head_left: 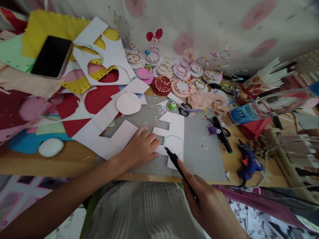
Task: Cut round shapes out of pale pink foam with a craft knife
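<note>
My right hand [203, 199] is closed round a long black pen-like tool [178, 162]. Its dark pointed tip meets the left side of a green circle outline [173, 145] drawn on a white sheet [176, 124] with notches cut out. Whether the tool is a marker or a cutter I cannot tell. My left hand [143, 147] rests palm down, fingers slightly bent and thumb stretched out, close to the sheet's left edge. Beneath its wrist side lies a larger cut white sheet [109, 142]. A round white piece [128, 103] lies beyond that hand.
A grey cutting mat [201, 142] covers the table's middle. Behind it stand several small decorated discs [161, 85] and scissors [184, 109]. Rightward are a black marker [222, 134], a plastic bottle [264, 108] and a blue glue gun [249, 162]. A phone [52, 56] lies on coloured sheets, left.
</note>
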Motion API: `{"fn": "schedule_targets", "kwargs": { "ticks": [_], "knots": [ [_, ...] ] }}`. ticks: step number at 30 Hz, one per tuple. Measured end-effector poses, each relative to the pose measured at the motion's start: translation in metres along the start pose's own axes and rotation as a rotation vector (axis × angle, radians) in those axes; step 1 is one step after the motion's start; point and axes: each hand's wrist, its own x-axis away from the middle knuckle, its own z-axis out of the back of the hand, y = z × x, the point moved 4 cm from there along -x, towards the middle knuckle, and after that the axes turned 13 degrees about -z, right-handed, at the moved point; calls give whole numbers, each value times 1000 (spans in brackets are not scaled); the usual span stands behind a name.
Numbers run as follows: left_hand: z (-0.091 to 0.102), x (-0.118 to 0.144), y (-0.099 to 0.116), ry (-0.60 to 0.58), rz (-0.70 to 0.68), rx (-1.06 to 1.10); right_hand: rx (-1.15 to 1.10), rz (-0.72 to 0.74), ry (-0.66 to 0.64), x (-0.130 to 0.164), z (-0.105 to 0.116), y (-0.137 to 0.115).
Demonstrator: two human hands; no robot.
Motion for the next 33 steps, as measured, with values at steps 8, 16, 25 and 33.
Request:
{"fn": "schedule_targets", "kwargs": {
  "ticks": [8, 16, 25, 33],
  "knots": [
    [-3, 1, -1, 1, -38, -46, 1, 37, -49, -2, 3, 1],
    [-2, -1, 1, -10, -16, -34, -19, 20, -57, 3, -2, 0],
    [-1, -2, 1, 21, 0, -6, -46, -49, -61, 7, -3, -5],
    [-1, -1, 3, 24, 13, -18, -56, -75, -67, 10, -2, -5]
  ]
}}
